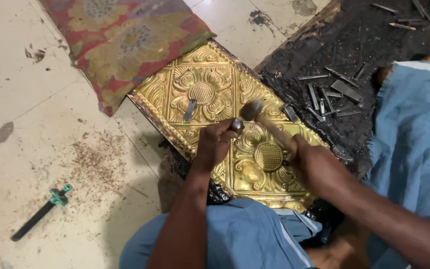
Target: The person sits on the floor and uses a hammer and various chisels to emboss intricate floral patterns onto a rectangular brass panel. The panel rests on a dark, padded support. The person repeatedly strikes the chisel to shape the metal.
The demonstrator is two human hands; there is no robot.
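Observation:
A golden embossed metal sheet (210, 89) with flower panels lies on the floor in front of me. My left hand (215, 142) is closed around a short metal punch (237, 124) standing on the sheet. My right hand (307, 159) grips the wooden handle of a hammer (251, 109), whose blurred head hovers just above the punch. Two loose metal punches rest on the sheet, one (190, 110) on the upper flower, one (290, 113) near the right edge.
A black pitch-covered board (344, 40) with several metal punches (329, 94) lies at the right. A red and gold floral cushion (120, 40) sits at the top left. A black tool with a green end (38, 213) lies on the tiled floor. My blue-clothed legs flank the sheet.

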